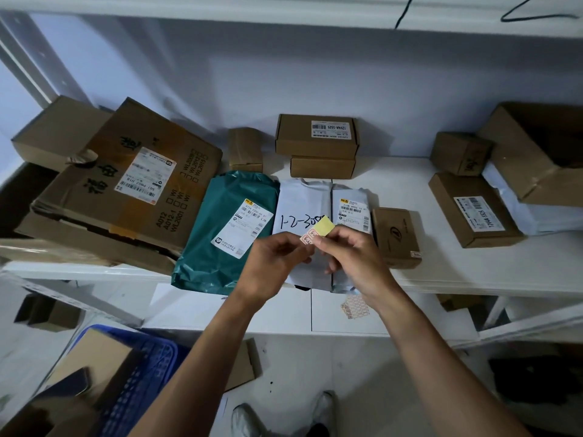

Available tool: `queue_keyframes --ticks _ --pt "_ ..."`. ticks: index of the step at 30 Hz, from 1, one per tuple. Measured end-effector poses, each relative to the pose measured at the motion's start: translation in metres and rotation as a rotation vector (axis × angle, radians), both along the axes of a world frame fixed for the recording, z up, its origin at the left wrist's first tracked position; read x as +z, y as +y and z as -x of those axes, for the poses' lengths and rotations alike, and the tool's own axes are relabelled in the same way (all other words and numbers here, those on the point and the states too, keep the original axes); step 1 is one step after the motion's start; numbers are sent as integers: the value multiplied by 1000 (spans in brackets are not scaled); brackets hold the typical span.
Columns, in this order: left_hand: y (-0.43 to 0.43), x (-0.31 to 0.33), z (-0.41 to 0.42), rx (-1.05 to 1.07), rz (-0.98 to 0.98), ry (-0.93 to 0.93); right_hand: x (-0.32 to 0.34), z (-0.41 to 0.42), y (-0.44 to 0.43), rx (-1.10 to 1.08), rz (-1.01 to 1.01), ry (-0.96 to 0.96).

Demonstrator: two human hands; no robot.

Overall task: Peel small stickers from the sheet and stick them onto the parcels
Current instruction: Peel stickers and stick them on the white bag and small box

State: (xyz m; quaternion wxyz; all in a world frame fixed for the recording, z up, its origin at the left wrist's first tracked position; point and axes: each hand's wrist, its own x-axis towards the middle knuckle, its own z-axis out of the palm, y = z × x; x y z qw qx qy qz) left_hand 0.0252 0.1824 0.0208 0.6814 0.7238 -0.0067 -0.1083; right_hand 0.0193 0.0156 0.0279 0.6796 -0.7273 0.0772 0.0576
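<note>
- Small pink-white sticker with red print, joined to a yellow backing strip, held in the air over a white bag with handwritten numbers.
- Left hand pinches the sticker; right hand pinches the backing strip.
- Sticker sheet lies on a lower white surface, below the bags.
- White shelf carries a green bag and brown boxes; pale wall behind; blue crate lower left.

The handwritten mailer lies mid-shelf. The left labelled mailer touches its left side and the right labelled mailer its right. Behind it, an upper flat carton sits on a lower flat carton. A large carton lies well left of it. Over its near half, the left hand and right hand pinch a sticker strip.
</note>
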Motion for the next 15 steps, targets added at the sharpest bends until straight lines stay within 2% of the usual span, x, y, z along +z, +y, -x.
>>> queue_keyframes --ticks 6,10,12,15 --pt "-1 1 -1 29 55 10 0 1 -4 28 31 -12" --pt "2 1 -3 19 24 8 -1 0 -6 70 83 14" --pt "2 1 -3 18 7 5 -3 -1 -5 -7 198 -52" --pt "2 4 -3 21 -20 -28 -4 2 -7 -101 541 -338"
